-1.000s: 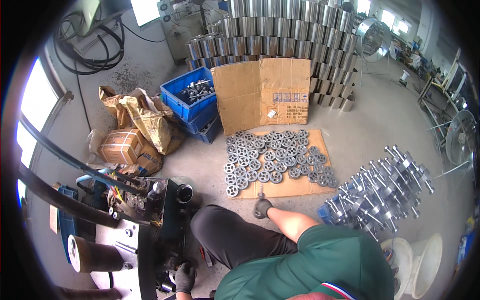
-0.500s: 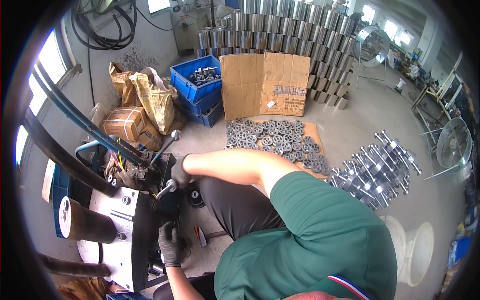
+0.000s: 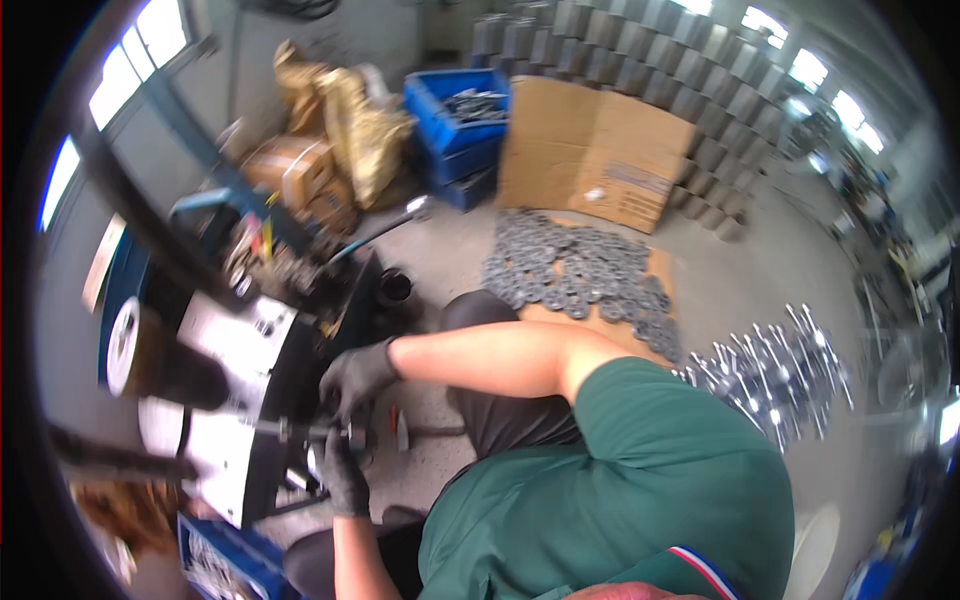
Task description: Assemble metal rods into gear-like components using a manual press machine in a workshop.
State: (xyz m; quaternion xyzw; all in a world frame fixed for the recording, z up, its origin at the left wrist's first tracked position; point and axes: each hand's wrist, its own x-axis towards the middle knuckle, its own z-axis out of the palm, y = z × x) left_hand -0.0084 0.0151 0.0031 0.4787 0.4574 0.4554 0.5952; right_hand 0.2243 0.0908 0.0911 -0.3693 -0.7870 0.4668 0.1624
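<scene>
A silver metal shaft with a collar (image 3: pixel 283 429) lies roughly level in front of the machine's pale plate (image 3: pixel 215 450). Dark grey gloves cover both hands. My left hand (image 3: pixel 345 477) comes from below, with its fingers closed at the near end of the shaft. From above, my right hand (image 3: pixel 362 378) reaches down with curled fingers at the same end. Motion blur softens the fingertips, and the exact contact is partly hidden. Left of the shaft, a thick round cylinder (image 3: pixel 165 355) sticks out from the plate.
A blue lever (image 3: pixel 380 232) rises behind my hands. A red-handled tool (image 3: pixel 400 428) lies on the floor. Round metal wheels (image 3: pixel 570 265) cover flat cardboard; many shafts (image 3: pixel 775 375) stand at right. Blue crates (image 3: pixel 455 120), sacks (image 3: pixel 365 130) and another blue crate (image 3: pixel 240 550) surround the machine.
My right hand has moved down with the shaft toward my left hand, and the shaft now lies across the plate's front. My view has shifted, showing the crate at lower left.
</scene>
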